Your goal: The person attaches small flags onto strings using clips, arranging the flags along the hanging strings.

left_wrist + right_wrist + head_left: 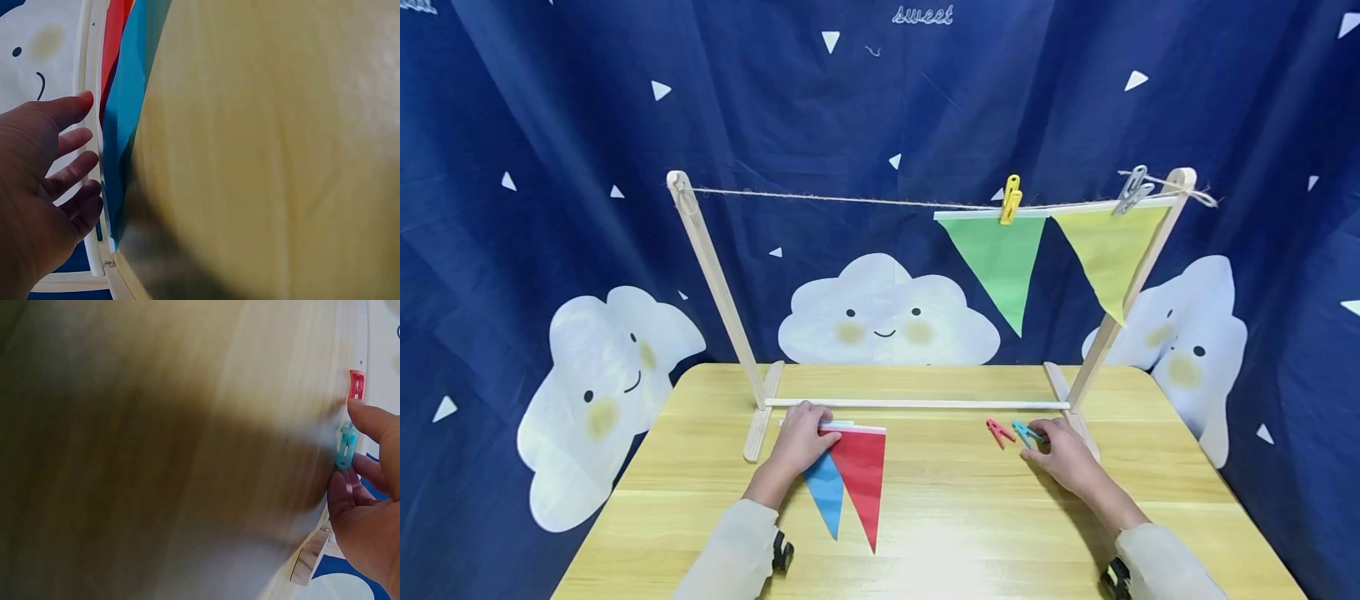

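In the head view my left hand [802, 438] rests at the top edge of a red pennant [863, 467], which overlaps a blue pennant [826, 492] on the table. The left wrist view shows its thumb and fingers apart beside the blue pennant's [125, 94] edge. On the other side, my right hand [1063, 454] is at a teal clothespin [1025, 434], thumb and fingers spread around it. A red clothespin [999, 432] lies just left of that one. In the right wrist view the teal clothespin [345, 447] sits between separated fingertips.
A wooden frame with two posts [718, 287] and a low crossbar [917, 404] carries a string [820, 197]. From it hang a green pennant [1000, 258] under a yellow clothespin [1011, 200] and a yellow pennant [1112, 250] under a grey clothespin [1133, 190].
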`<control>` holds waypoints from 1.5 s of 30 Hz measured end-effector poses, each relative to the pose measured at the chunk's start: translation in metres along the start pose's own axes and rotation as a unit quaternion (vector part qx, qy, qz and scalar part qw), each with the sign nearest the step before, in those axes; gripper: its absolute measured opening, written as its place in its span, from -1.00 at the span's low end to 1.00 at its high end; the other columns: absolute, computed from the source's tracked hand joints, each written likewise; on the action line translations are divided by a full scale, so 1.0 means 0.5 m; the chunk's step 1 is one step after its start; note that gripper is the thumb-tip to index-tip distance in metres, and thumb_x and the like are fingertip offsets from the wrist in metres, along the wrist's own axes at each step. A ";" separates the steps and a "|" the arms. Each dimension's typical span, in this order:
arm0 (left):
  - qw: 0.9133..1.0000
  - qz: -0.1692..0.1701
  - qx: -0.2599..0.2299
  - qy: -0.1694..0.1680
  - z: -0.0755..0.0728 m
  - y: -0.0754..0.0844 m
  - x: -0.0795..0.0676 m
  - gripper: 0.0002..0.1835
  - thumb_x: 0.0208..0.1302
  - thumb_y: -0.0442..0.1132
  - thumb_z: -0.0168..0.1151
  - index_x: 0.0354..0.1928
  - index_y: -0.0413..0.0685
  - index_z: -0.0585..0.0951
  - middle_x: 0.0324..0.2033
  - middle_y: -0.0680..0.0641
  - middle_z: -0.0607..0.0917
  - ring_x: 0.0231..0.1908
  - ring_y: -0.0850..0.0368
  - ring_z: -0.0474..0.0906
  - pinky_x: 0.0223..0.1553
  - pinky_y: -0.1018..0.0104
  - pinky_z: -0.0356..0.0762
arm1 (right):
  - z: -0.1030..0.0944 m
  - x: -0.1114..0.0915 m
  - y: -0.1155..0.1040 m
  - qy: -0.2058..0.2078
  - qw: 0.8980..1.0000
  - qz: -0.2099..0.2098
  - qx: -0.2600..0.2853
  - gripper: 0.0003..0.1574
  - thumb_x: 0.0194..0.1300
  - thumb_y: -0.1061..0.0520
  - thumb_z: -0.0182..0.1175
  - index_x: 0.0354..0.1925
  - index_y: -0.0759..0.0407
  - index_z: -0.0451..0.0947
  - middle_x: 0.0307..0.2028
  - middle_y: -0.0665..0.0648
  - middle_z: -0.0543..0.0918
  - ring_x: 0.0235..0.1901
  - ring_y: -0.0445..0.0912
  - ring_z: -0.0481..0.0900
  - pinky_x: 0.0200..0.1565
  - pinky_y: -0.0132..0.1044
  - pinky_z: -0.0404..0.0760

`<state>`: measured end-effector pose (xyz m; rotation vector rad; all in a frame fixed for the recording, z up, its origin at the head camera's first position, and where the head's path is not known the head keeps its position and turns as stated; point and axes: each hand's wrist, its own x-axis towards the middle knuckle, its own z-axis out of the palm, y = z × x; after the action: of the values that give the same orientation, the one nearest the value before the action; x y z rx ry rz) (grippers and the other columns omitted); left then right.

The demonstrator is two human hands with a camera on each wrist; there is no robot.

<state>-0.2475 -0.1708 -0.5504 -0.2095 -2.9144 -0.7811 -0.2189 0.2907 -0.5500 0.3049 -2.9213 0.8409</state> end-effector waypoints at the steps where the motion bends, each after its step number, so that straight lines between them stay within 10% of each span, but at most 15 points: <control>1: 1.000 0.000 0.004 0.000 0.001 -0.001 0.000 -0.66 0.18 -0.11 0.55 -0.10 -0.14 0.71 -0.15 -0.14 0.63 -0.01 -0.12 0.46 0.06 -0.02 0.54 | 0.000 0.000 0.001 -0.003 1.000 0.001 0.000 -0.43 0.17 0.16 0.52 0.06 0.45 0.59 -0.15 0.29 0.61 -0.18 0.04 0.57 -0.13 -0.04 0.61; 45: 0.999 0.028 0.023 -0.024 0.007 -0.010 0.010 -0.62 0.13 -0.13 0.59 -0.45 0.00 0.49 -0.42 0.01 0.39 -0.27 0.07 0.35 -0.22 0.19 0.37 | 0.007 -0.003 -0.001 0.007 1.000 -0.001 -0.029 -0.62 0.28 0.21 0.41 -0.04 0.42 0.55 -0.20 0.27 0.50 -0.26 0.02 0.45 -0.21 -0.12 0.51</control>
<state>-0.2534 -0.1726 -0.5550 -0.3081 -2.9539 -0.7083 -0.2175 0.2885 -0.5528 0.2976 -2.9257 0.7543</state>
